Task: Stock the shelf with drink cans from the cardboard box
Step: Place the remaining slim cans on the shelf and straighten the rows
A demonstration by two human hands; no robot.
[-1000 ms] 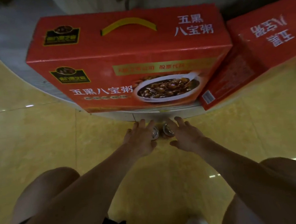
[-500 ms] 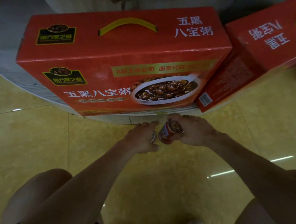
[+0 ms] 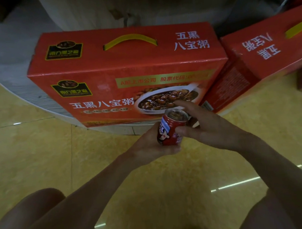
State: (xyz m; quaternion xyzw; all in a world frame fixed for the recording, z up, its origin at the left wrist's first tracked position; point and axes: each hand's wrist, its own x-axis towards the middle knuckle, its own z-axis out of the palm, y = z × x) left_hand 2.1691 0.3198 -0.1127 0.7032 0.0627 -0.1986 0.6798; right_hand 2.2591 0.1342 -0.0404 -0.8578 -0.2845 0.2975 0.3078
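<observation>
A small red drink can (image 3: 167,131) with a cartoon face and a silver top is held upright above the yellow floor, just in front of a big red carton (image 3: 126,76). My left hand (image 3: 149,148) cups the can from below and from the left. My right hand (image 3: 212,128) lays its thumb across the can's side, and its forefinger reaches over the top. A dark red shape (image 3: 194,122) sits behind the can inside my right palm; I cannot tell whether it is a second can. No shelf is in view.
The red carton with a yellow handle stands on a round grey platform (image 3: 9,70). A second red carton (image 3: 267,52) leans against its right side. Glossy yellow floor tiles (image 3: 42,157) lie below. My bare knees (image 3: 37,211) frame the bottom corners.
Both hands rose from the floor near the platform's edge and came together. The red can went from tilted in my right hand to upright between both hands.
</observation>
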